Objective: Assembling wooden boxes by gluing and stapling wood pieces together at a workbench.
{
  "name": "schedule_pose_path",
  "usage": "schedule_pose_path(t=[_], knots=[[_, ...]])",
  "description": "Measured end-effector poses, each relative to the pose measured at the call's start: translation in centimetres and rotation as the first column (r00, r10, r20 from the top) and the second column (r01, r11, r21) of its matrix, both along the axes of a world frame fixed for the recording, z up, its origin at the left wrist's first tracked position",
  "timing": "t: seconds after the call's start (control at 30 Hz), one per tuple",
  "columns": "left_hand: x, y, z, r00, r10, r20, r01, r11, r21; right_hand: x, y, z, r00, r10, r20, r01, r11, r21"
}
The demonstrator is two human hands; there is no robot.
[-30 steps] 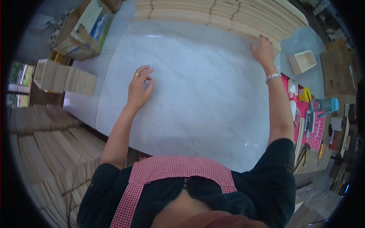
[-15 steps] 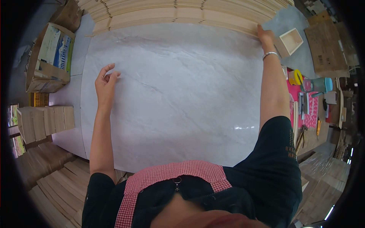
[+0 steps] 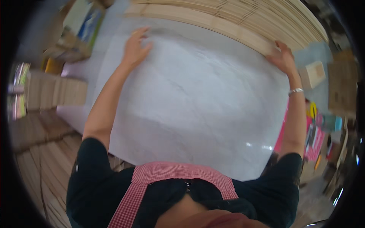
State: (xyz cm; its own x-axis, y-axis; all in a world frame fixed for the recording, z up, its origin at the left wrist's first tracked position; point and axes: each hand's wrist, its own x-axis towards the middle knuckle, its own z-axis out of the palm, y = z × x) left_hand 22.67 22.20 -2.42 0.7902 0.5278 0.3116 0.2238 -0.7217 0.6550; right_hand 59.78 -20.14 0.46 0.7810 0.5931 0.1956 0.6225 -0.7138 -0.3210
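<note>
Along the far side of the marble-patterned grey tabletop (image 3: 190,102) lies a wide row of pale wooden strips (image 3: 218,23), packed side by side, with small notches lined up across them. My right hand (image 3: 282,59) is at the right end of the nearest strip, thumb and fingers apart. Blur hides whether its fingertips touch the wood. Over the far left of the tabletop, my left hand (image 3: 136,49) is raised with fingers spread and nothing in it, short of the strips' left end. A silver bangle (image 3: 295,91) circles my right wrist.
A small wooden box (image 3: 313,75) and a cardboard box (image 3: 342,87) stand at the right, above a pink mat with a teal-lidded bottle (image 3: 330,122). Left are an open carton (image 3: 72,47) and stacked wooden blocks (image 3: 57,91). More wooden boards (image 3: 57,171) lie lower left.
My view has turned, so the strips now slope down to the right. The left hand has reached farther out, its fingers wider. My right hand has loosened from the strips' right end.
</note>
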Motion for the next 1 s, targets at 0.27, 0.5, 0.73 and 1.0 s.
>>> schedule_pose_path(t=[0.27,0.5,0.73,1.0], knots=[[9.8,3.2,0.8,0.939,-0.141,-0.314,0.331,0.621,0.71,-0.5,3.2,0.6,0.976,0.184,-0.117,-0.217,0.87,-0.444],[10.5,1.8,5.1,0.733,-0.135,-0.667,0.546,0.702,0.457,-13.2,-0.9,8.0,0.951,0.267,-0.157,-0.306,0.889,-0.34],[-4.8,-5.8,8.8,0.601,-0.236,-0.764,0.578,0.788,0.211,-23.0,-7.0,10.0,0.903,0.4,-0.153,-0.428,0.83,-0.357],[-11.2,-8.0,9.7,0.477,-0.342,-0.81,0.688,0.719,0.102,-30.1,-9.3,5.9,0.862,0.384,-0.329,-0.506,0.675,-0.537]])
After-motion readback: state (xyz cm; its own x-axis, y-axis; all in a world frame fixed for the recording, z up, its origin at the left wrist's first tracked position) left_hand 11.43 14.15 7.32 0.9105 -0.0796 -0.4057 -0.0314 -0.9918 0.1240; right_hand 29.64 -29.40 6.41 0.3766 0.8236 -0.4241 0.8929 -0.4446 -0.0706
